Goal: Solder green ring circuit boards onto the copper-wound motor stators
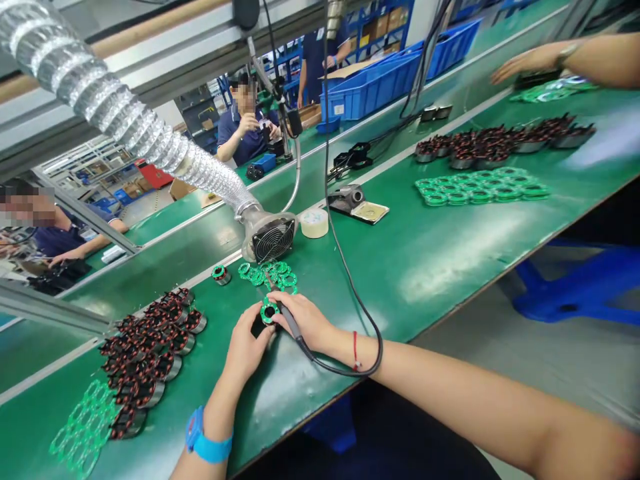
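- Gripping a motor core (271, 313) between thumb and fingers of the left hand (249, 341), at or just above the surface (420, 280); hard to tell whether resting on it.
- Fitted over the top of that core: a green ring (263, 309), facing up, open in the middle.
- Gripping a soldering iron (291, 321) pen-fashion in the right hand (307, 323), thumb close beside the core, perhaps touching.
- Pointing the tip past the core, towards a heap of loose rings (283, 277); too small to tell whether touching anything.
- Step in hand, as a judgement: steadying or turning the core with both hands, iron at the ready but aimed away.
- Next move, most likely calling for a firm left grip, a level ring, and a tip turned inward, well clear of the fingers.
- Close by, beyond the hands: a single ringed core (221, 275), a fan (274, 240) on a silver hose (190, 163), a roll of tape (315, 225) and an iron stand (350, 197).
- Off to the left: massed cores with red windings (150, 353), beside a sheet of green rings (87, 427).
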Demonstrator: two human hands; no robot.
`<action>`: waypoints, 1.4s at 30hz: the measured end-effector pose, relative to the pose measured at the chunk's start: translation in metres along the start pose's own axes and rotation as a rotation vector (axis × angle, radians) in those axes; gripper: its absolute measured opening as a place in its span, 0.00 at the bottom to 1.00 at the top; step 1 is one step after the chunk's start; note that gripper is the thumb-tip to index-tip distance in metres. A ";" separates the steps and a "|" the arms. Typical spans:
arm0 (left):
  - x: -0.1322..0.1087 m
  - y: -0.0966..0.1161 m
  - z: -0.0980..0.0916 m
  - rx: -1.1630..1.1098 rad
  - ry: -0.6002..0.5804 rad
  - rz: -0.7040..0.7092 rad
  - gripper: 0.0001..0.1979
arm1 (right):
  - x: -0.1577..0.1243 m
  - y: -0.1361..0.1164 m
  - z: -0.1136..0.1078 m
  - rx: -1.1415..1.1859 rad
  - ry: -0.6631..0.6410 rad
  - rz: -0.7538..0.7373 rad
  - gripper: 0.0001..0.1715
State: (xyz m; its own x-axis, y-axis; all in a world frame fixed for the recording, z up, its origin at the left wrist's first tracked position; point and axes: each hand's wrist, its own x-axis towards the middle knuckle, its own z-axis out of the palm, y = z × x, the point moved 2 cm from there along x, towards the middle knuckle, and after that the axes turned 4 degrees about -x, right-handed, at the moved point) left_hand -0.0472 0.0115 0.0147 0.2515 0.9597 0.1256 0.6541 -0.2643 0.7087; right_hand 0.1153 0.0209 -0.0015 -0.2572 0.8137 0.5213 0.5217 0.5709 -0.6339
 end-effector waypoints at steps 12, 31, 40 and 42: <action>0.047 -0.013 -0.028 0.611 0.133 0.009 0.22 | 0.006 -0.001 -0.047 0.042 0.355 -0.031 0.22; 0.167 -0.047 -0.096 0.694 -0.027 -0.198 0.19 | 0.079 0.139 -0.114 -0.518 0.014 -0.031 0.15; 0.256 -0.052 -0.088 0.700 0.171 -0.256 0.23 | 0.081 0.145 -0.122 -0.429 0.178 -0.052 0.16; 0.246 -0.051 -0.082 0.688 0.181 -0.215 0.25 | 0.081 0.145 -0.125 -0.404 0.201 -0.039 0.16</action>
State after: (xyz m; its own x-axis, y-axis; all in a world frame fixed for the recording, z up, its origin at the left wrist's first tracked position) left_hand -0.0775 0.2693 0.0667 -0.0148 0.9821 0.1878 0.9896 -0.0125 0.1430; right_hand 0.2721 0.1557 0.0201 -0.1407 0.7320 0.6666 0.8004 0.4804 -0.3585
